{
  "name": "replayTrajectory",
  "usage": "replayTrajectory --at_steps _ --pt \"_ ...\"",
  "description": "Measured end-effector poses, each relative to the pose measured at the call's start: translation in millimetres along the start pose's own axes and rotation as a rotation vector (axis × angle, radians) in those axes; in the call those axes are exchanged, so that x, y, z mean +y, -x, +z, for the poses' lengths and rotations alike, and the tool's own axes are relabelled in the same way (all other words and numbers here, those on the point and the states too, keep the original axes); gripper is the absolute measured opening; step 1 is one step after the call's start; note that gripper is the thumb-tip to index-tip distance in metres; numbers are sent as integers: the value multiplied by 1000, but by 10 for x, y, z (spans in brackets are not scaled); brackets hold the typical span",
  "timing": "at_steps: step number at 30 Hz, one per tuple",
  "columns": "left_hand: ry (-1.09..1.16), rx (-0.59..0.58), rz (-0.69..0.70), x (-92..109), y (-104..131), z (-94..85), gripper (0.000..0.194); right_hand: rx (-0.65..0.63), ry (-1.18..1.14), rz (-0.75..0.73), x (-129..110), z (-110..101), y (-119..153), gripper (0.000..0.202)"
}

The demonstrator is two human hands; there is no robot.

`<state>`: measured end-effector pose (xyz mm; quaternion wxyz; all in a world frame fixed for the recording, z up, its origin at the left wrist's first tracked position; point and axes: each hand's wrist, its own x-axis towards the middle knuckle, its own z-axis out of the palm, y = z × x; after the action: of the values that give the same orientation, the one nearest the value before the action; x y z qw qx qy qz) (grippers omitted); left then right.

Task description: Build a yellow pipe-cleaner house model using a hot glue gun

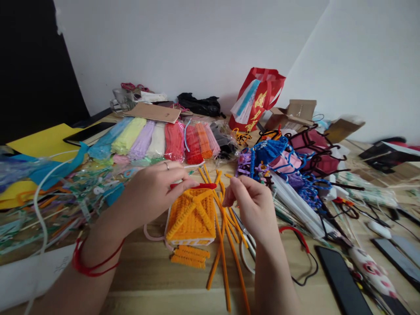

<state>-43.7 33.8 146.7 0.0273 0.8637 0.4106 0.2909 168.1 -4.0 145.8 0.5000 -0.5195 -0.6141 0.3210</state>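
My left hand (157, 192), wearing a ring, has its fingers closed on a red strip (203, 186) at the top edge of an orange fuzzy box-shaped piece (190, 214) with crossed bands. To the right of that piece, my right hand (247, 201) is closed with curled fingers above loose orange stems (223, 253); what it pinches, if anything, cannot be made out. Below the box-shaped piece lies a small coiled orange piece (189, 257). Scissors (246, 238) are partly hidden behind my right wrist.
Bagged coloured stems (157, 140) lie at the back. A red bag (257, 98) stands behind blue and purple fuzzy pieces (285, 162). Scraps (82, 197) cover the left side. A black phone (341, 280) and a red-tipped cable (298, 234) lie at the right.
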Motion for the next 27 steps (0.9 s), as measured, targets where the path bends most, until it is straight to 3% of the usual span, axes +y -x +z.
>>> replayTrajectory --at_steps 5,8,10,16,23,27 --pt "116 -47 23 19 5 45 21 58 61 -91 83 14 -31 19" --pt "111 -65 32 55 1 62 19 67 164 -173 167 16 -73 48" --pt "76 -102 30 102 4 72 16 66 221 -190 198 17 -88 49" --pt "-76 -110 -25 254 38 94 22 10 234 -135 166 30 -64 18" --pt "-23 -185 -96 253 35 88 31 -29 300 -79 145 7 -59 13" --pt "93 -217 -110 207 13 25 37 -192 421 -11 154 -29 -63 16"
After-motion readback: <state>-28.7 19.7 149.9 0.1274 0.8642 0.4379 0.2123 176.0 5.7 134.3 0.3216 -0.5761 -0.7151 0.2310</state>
